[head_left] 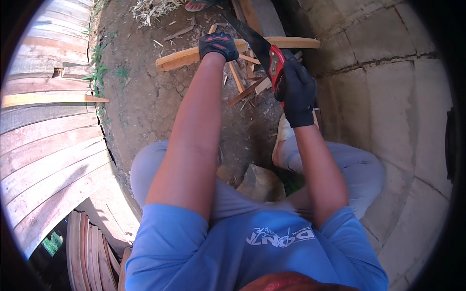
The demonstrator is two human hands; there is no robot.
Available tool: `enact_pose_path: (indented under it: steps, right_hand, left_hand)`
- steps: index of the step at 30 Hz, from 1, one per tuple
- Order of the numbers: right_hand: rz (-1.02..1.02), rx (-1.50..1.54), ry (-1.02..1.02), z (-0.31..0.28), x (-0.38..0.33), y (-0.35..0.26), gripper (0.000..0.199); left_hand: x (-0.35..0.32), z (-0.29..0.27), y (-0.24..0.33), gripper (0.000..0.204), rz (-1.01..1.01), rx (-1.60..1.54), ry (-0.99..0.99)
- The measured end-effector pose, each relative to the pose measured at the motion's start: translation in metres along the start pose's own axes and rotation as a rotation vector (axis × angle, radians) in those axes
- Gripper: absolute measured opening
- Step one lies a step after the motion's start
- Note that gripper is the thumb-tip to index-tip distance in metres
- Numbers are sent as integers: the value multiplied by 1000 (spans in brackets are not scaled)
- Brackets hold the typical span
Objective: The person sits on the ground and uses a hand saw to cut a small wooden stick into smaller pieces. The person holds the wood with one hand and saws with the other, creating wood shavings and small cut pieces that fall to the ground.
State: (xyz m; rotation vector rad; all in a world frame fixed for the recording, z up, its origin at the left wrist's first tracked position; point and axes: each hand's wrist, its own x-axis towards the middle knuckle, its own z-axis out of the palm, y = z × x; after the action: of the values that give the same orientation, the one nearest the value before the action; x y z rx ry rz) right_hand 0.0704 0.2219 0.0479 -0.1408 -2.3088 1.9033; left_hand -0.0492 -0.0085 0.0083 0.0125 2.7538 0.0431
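1. The left hand (pixel 218 45) wears a black glove with red markings across the back.
2. The right hand (pixel 297 92) wears a plain black glove.
3. The saw (pixel 264 53) has a dark, near-black blade and a red handle with black parts.
4. The plank (pixel 184 57) under the left hand is pale yellow-tan wood.
5. The wood scraps (pixel 245 82) are light tan to reddish brown.
6. The ground (pixel 145 97) is brown earth, cracked, with green weeds along its left edge.
7. The board fence (pixel 48 140) is weathered grey and pinkish brown, streaked along the grain.
8. The block wall (pixel 388 97) is dull beige with darker joints.
9. The shirt (pixel 194 252) is bright blue with white print.
10. The trousers (pixel 359 169) are grey-blue.
11. The stone (pixel 262 183) is tan-brown.
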Motion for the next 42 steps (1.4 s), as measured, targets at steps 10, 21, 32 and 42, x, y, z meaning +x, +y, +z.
enact_pose_path:
  steps: [10, 21, 32, 42]
  right_hand:
    - [518, 795, -138, -34, 29, 53, 51]
    - [-489, -601, -261, 22, -13, -19, 37]
    - [-38, -82, -95, -7, -6, -28, 36]
    - [16, -22, -2, -34, -30, -25, 37]
  left_hand:
    - [2, 14, -1, 43, -22, 70, 189]
    - [6, 7, -1, 43, -33, 77, 97]
    - [0, -1, 4, 48, 10, 19, 18]
    - [-3, -1, 2, 49, 3, 40, 47]
